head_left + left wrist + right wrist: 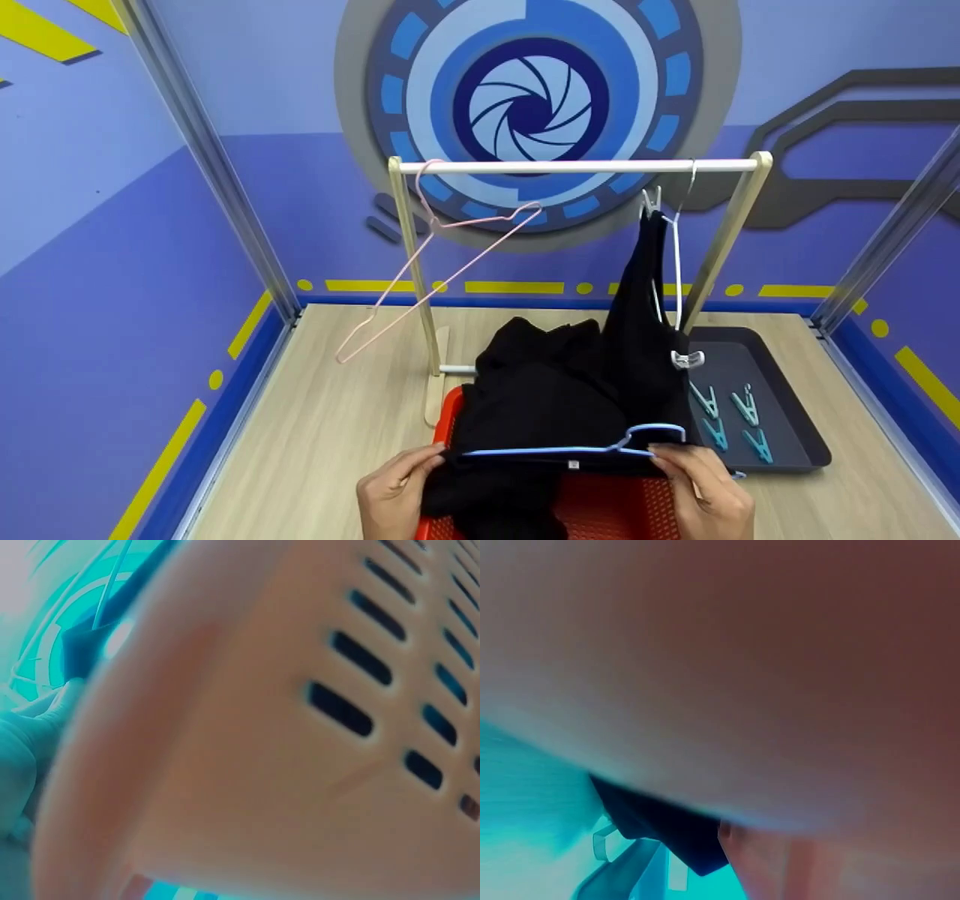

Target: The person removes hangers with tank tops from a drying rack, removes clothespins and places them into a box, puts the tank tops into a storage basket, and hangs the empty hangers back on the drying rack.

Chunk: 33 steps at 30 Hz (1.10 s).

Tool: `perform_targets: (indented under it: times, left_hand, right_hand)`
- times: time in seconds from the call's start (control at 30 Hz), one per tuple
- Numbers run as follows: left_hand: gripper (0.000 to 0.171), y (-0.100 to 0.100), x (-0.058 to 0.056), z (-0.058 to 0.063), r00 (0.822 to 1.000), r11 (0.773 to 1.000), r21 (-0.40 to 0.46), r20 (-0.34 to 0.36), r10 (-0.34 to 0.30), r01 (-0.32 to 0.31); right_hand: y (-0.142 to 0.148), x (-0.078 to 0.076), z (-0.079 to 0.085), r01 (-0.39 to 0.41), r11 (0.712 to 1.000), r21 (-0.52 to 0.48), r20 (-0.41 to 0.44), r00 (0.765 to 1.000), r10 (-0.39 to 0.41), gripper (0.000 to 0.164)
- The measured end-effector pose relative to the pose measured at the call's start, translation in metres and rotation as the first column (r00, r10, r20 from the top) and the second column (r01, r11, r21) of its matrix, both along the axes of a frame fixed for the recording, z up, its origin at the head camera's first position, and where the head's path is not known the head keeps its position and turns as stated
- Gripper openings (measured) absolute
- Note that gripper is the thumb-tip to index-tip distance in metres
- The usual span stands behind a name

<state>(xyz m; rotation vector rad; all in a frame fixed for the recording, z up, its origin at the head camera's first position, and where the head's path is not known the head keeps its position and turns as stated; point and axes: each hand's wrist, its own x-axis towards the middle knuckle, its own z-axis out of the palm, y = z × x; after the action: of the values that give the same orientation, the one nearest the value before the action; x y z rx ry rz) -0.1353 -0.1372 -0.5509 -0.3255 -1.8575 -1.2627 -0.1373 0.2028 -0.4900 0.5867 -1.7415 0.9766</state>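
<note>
In the head view a black garment (547,390) lies spread over a red basket (450,420). A light-blue hanger (540,451) lies along the garment's near edge, its hook pointing away from me. My left hand (394,491) pinches the cloth at the left corner, close to the hanger's left end. My right hand (709,487) pinches the cloth and the hanger together at the right end, between thumb and fingers. In the left wrist view the slotted basket wall (262,750) covers most of the frame, with my hand (30,742) at the left edge. The right wrist view is mostly blurred.
A rack (585,166) stands behind, bearing a pink hanger (480,244) and a white hanger (677,262) with another black garment (649,300) held by white clips (686,360). On the right, a dark tray (780,405) holds several teal clothespins (757,445).
</note>
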Motion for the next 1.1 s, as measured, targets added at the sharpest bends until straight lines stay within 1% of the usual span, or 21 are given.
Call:
perform_targets:
  times: [0.1,0.2,0.3,0.37,0.47,0.73,0.9,1.03,1.1]
  left_hand:
    - [0.033,-0.0014,0.0003,-0.0029,0.997,0.999,0.027,0.057,0.042,-0.043]
    - [0.030,-0.0014,0.0002,-0.0048,0.991,0.995,0.062,0.115,0.065,-0.072]
    - [0.027,-0.0004,0.0003,-0.0045,0.985,0.991,0.093,0.156,0.080,-0.095]
    - [0.026,0.0002,0.0004,-0.0041,0.982,0.989,0.102,0.170,0.087,-0.106]
    - [0.024,0.0010,0.0007,-0.0034,0.979,0.988,0.099,0.177,0.103,-0.122]
    - [0.023,0.0020,-0.0008,-0.0054,0.972,0.986,0.083,0.195,0.128,-0.147]
    - [0.024,0.0019,-0.0024,-0.0062,0.974,0.985,0.075,0.177,0.139,-0.155]
    - [0.025,0.0003,-0.0024,-0.0064,0.977,0.986,0.050,0.152,0.147,-0.156]
    - [0.026,-0.0007,-0.0021,-0.0070,0.977,0.986,0.025,0.139,0.161,-0.166]
  right_hand:
    - [0.0020,0.0007,-0.0007,0.015,1.000,-0.012,0.002,1.000,-0.014,0.048]
    - [0.0037,0.0017,-0.0010,0.036,0.999,-0.019,0.008,0.999,-0.035,0.049]
    - [0.0045,0.0026,-0.0012,0.043,0.999,-0.029,0.012,0.999,-0.043,0.050]
    - [0.0046,0.0032,-0.0009,0.037,0.999,-0.037,0.015,0.999,-0.036,0.050]
    - [0.0047,0.0032,-0.0008,0.021,0.998,-0.052,0.012,1.000,-0.021,0.050]
    - [0.0050,0.0035,-0.0006,0.015,0.997,-0.075,0.001,1.000,-0.015,0.050]
    - [0.0065,0.0031,-0.0032,-0.004,0.996,-0.090,0.004,1.000,0.004,0.048]
    - [0.0071,0.0052,-0.0029,-0.010,0.990,-0.138,0.054,0.998,0.017,0.048]
    - [0.0066,0.0069,-0.0015,-0.017,0.988,-0.155,0.089,0.996,0.031,0.048]
